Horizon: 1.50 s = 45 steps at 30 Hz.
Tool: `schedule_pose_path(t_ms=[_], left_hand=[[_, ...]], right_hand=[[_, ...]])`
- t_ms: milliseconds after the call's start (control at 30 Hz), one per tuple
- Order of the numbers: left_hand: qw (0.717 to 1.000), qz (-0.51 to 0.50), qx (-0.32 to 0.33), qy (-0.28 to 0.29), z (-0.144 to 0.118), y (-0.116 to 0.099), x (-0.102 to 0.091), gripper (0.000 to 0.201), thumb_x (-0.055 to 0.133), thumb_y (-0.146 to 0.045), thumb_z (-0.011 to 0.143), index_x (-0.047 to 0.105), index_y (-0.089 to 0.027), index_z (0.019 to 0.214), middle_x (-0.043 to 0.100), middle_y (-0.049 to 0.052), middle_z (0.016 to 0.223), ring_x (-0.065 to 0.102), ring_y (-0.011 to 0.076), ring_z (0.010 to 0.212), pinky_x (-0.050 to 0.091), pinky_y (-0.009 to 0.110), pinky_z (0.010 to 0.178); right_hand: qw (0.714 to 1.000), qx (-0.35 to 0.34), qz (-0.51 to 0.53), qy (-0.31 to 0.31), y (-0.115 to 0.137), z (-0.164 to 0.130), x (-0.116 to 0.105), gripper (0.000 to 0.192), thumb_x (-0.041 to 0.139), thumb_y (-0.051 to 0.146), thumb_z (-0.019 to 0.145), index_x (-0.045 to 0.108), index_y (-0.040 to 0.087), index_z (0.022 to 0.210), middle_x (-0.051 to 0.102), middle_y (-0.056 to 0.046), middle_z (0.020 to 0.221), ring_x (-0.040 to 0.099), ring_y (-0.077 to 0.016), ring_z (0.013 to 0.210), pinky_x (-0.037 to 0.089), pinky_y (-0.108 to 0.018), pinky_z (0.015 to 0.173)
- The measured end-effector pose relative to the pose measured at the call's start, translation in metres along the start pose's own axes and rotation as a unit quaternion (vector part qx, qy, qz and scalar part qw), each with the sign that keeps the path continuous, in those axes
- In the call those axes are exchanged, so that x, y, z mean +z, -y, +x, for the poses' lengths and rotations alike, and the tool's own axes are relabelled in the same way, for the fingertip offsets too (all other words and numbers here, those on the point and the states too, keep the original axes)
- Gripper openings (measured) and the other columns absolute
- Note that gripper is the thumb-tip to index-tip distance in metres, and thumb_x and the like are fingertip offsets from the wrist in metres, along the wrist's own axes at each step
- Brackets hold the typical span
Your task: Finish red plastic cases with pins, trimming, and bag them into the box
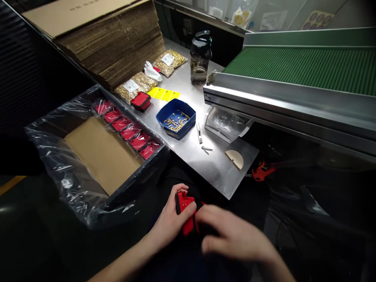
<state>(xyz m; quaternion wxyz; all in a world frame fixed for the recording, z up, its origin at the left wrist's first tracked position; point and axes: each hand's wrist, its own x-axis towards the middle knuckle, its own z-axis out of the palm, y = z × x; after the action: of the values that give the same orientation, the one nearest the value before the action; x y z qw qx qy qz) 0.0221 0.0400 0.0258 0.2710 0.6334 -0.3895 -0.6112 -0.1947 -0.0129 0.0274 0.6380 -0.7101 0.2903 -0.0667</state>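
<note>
From my remote station I noted a metal table (211, 172). A dark-lidded bottle (200, 58), part-filled with liquid, stood upright on it, near the end of a green ribbed conveyor belt (293, 66). I located a stack of cardboard (114, 43) at the upper left and a yellow label sheet (164, 94) lying flat. A slim cutter (199, 134) lay just beside small metal snips (206, 149). Toward the table corner I identified a pale half-disc (235, 159); an orange-handled tool (261, 172) sat past the edge.
</note>
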Motion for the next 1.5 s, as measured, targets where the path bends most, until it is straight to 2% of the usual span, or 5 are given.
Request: schedule_pose_path(t_ms=[200, 533, 1000, 1200, 1500], left_hand=[[0.998, -0.008, 0.054, -0.021, 0.036, 0.004, 0.006, 0.038, 0.048, -0.049, 0.103, 0.075, -0.022, 0.102, 0.067, 0.006, 0.132, 0.061, 0.0281, 0.119, 0.044, 0.035, 0.104], [0.98, -0.015, 0.113, 0.163, 0.073, 0.001, 0.032, 0.051, 0.041, -0.053, 0.105, 0.073, -0.023, 0.13, 0.068, 0.01, 0.137, 0.057, 0.0324, 0.132, 0.039, 0.045, 0.117], [0.962, -0.227, -0.032, 0.147, 0.06, 0.0, 0.042, 0.053, 0.045, -0.052, 0.104, 0.084, -0.016, 0.099, 0.067, 0.014, 0.141, 0.057, 0.0371, 0.133, 0.038, 0.049, 0.118], [0.959, -0.171, 0.073, 0.214, 0.049, -0.004, 0.024, 0.041, 0.066, -0.047, 0.093, 0.076, -0.023, 0.125, 0.045, 0.008, 0.162, 0.037, 0.0393, 0.149, 0.029, 0.049, 0.124], [0.967, -0.226, -0.088, 0.072, 0.061, 0.001, 0.043, 0.055, 0.05, -0.06, 0.101, 0.068, -0.019, 0.132, 0.07, 0.012, 0.13, 0.062, 0.0303, 0.122, 0.049, 0.041, 0.105]], right_hand=[[0.966, 0.001, 0.069, -0.249, -0.026, -0.01, 0.079, 0.023, 0.056, 0.038, 0.102, 0.067, 0.023, 0.089, 0.064, -0.003, 0.084, 0.058, -0.0202, 0.08, 0.044, -0.031, 0.075], [0.87, 0.114, 0.254, -0.408, -0.017, -0.011, 0.063, 0.031, 0.065, 0.049, 0.096, 0.073, 0.02, 0.089, 0.07, -0.002, 0.076, 0.062, -0.0177, 0.069, 0.049, -0.027, 0.064], [0.891, 0.142, 0.219, -0.372, -0.015, -0.005, 0.062, 0.034, 0.064, 0.051, 0.096, 0.073, 0.02, 0.089, 0.068, -0.001, 0.075, 0.057, -0.0164, 0.067, 0.045, -0.027, 0.062], [0.886, 0.136, 0.241, -0.373, -0.007, -0.007, 0.053, 0.036, 0.065, 0.053, 0.095, 0.073, 0.019, 0.086, 0.069, -0.002, 0.075, 0.06, -0.0164, 0.066, 0.047, -0.026, 0.061], [0.936, 0.09, 0.096, -0.327, -0.022, -0.007, 0.036, 0.031, 0.06, 0.048, 0.1, 0.075, 0.022, 0.097, 0.073, -0.005, 0.092, 0.066, -0.0214, 0.085, 0.051, -0.031, 0.079]])
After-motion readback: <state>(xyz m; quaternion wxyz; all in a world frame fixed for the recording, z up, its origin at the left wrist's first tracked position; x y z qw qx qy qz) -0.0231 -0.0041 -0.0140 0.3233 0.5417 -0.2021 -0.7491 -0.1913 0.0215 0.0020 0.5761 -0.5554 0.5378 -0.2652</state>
